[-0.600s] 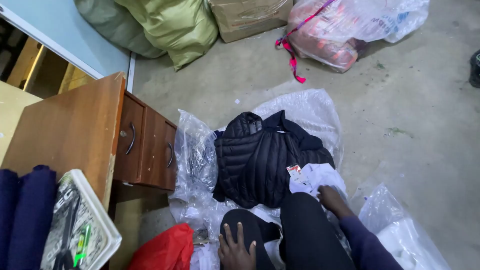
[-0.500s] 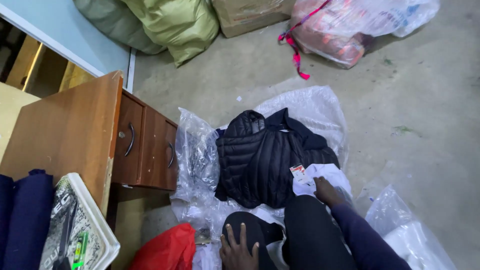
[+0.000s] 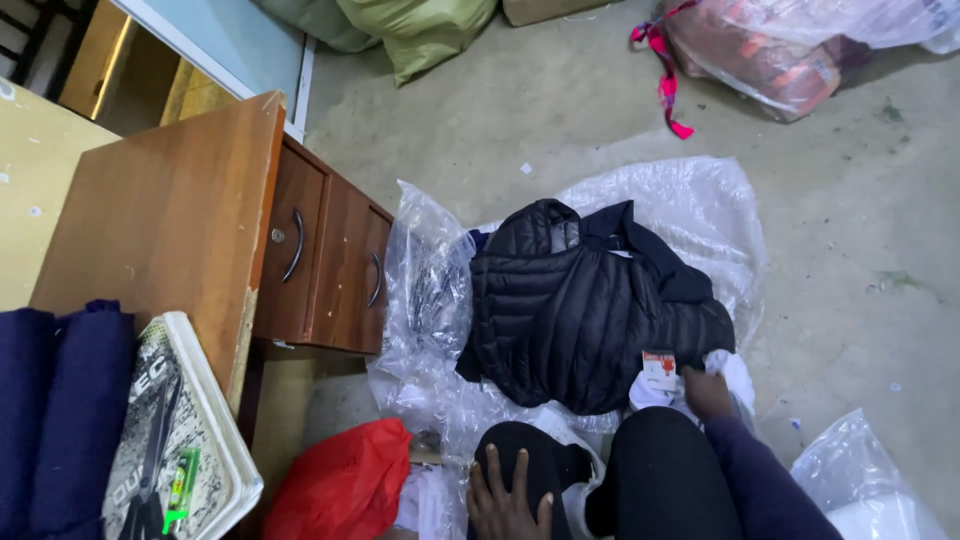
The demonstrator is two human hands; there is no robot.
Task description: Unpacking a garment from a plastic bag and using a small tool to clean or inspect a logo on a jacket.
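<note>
A black quilted jacket lies spread on clear plastic sheeting on the concrete floor. My right hand reaches down at the jacket's lower right edge and grips a white garment that carries a small red-and-white tag. Fingers spread, my left hand rests flat on my black-trousered knee at the bottom of the view, holding nothing.
A wooden cabinet with two drawers stands to the left. On its top sit dark blue folded cloth and a white tray. A red bag lies below it. Green sacks and a clear bag with a pink tie lie beyond.
The view has shifted slightly. My right hand stays on the white garment by the jacket and my left hand remains on my knee.
</note>
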